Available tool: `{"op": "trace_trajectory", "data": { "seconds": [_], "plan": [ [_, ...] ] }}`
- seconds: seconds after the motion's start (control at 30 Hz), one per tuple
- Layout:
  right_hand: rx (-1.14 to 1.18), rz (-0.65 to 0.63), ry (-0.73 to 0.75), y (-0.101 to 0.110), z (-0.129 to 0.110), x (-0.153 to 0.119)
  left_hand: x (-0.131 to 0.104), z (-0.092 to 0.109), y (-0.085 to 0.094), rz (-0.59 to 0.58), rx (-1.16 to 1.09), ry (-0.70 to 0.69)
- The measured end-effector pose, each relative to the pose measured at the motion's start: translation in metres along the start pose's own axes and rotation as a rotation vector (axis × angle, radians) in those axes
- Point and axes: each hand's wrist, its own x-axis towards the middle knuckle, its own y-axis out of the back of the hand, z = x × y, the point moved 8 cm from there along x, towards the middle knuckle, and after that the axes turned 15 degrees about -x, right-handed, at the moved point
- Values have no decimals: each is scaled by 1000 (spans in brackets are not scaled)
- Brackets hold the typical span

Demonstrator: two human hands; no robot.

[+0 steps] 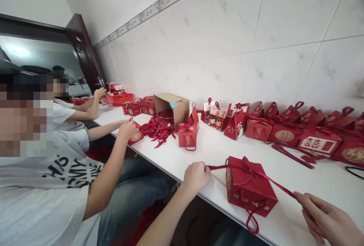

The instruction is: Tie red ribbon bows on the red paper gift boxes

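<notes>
A red gift box (250,189) rests on the white table near its front edge, with a red ribbon (274,180) knotted in a bow across its top. To the left of the box, my left hand (197,176) is closed on one ribbon end. My right hand (321,212), at the lower right, pinches the other end between thumb and fingers. Both ribbon ends are stretched out to the sides. A corded loop (252,221) hangs from the front of the box over the table edge.
Finished red boxes (284,136) line the wall at right. A cardboard carton (181,113) stands behind a pile of loose ribbons (160,127). At left, a co-worker's hands (127,129) hold a small red box (136,137). Another person sits beyond, near a red basket (123,99).
</notes>
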Motion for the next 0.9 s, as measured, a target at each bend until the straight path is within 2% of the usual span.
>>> {"op": "trace_trajectory", "data": {
  "seconds": [0.1, 0.17, 0.37, 0.67, 0.9],
  "plan": [
    [-107, 7, -96, 15, 2, -13, 2, -9, 10, -5, 27, 32],
    [-71, 30, -100, 21, -4, -21, 6, -15, 12, -27, 33, 43],
    [191, 48, -169, 17, 0, -30, 17, -21, 13, -50, 80, 27],
    [264, 108, -165, 17, 8, -34, 17, -31, 33, 20, 189, 22],
    [346, 156, -192, 22, 14, -39, 18, -38, 39, 26, 177, 20]
  ]
}}
